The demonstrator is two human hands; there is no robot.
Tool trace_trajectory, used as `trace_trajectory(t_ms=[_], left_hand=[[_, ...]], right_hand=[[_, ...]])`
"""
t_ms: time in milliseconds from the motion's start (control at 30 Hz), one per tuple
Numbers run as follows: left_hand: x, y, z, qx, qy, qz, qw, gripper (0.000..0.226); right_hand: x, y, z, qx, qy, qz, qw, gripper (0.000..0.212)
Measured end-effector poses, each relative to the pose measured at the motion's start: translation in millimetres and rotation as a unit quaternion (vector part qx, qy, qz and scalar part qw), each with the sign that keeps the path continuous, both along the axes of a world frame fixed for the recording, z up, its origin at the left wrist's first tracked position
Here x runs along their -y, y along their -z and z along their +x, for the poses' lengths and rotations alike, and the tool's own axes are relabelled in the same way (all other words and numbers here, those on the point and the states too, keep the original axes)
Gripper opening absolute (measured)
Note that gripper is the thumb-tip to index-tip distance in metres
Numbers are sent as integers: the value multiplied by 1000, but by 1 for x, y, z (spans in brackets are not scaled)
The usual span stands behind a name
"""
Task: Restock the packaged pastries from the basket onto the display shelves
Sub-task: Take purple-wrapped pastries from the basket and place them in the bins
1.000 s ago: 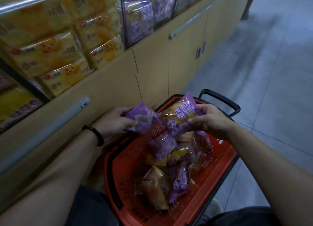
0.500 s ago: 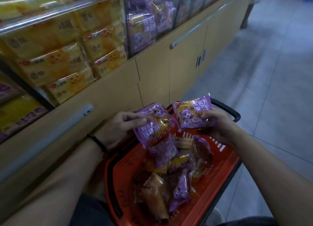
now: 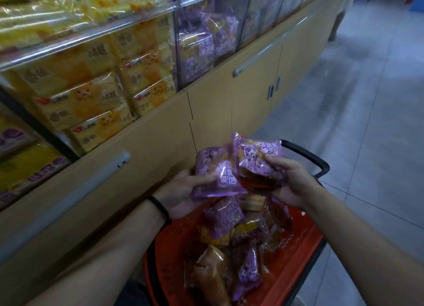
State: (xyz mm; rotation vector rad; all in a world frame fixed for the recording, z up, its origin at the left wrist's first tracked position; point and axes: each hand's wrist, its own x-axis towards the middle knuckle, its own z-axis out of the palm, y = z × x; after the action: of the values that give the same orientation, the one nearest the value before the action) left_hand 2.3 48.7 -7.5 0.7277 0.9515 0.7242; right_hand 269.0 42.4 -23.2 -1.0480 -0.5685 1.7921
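An orange basket [image 3: 296, 262] with a black handle sits below me and holds several purple and tan pastry packs [image 3: 229, 243]. My left hand [image 3: 183, 191] grips one purple pastry pack [image 3: 218, 172] above the basket's near-left rim. My right hand [image 3: 291, 182] grips a second purple pastry pack [image 3: 257, 159], which overlaps the first one. Behind clear panels at the upper middle, the display shelf [image 3: 206, 42] holds matching purple packs.
Yellow packaged cakes [image 3: 91, 83] fill the shelf section to the left, behind a clear front panel. Beige cabinet doors [image 3: 252, 94] with grey handles run below the shelves. Grey tiled floor [image 3: 358, 104] stretches away on the right.
Both hands have lifted a purple pack out of the basket and brought the two packs together. My view has tilted up toward the shelves.
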Motion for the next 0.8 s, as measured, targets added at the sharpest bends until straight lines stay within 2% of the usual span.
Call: trace_trajectory(t_ms=[100, 200, 333, 367, 433, 467, 500, 633, 733, 800], left_hand=[[-2, -1, 2, 21, 24, -32, 999, 53], [-4, -5, 3, -3, 8, -33, 999, 32], [-3, -7, -5, -30, 62, 10, 998, 46], [-3, -9, -8, -33, 89, 8, 995, 49], [-2, -9, -10, -58, 133, 2, 989, 51], [0, -8, -9, -68, 145, -1, 987, 48], [1, -7, -7, -80, 150, -5, 985, 43], [6, 0, 0, -92, 168, -4, 981, 35], [2, 4, -3, -112, 137, 4, 984, 57], [-2, 4, -7, -108, 104, 0, 989, 56]], right_hand=[[-1, -5, -8, -24, -18, 11, 1000, 33], [-3, -9, -9, -28, 1, 29, 999, 32], [-3, -10, -13, -41, -8, 39, 998, 37], [-4, -11, -14, -45, -15, 46, 998, 39], [-5, -13, -15, -46, -25, 62, 997, 62], [-5, -14, -16, -45, -33, 66, 996, 72], [-5, -16, -17, -39, -36, 66, 996, 72], [-1, -20, -23, -8, -38, 66, 997, 59], [-4, -25, -18, -24, 3, 72, 997, 45], [-6, -30, -9, -34, 34, 88, 995, 30]])
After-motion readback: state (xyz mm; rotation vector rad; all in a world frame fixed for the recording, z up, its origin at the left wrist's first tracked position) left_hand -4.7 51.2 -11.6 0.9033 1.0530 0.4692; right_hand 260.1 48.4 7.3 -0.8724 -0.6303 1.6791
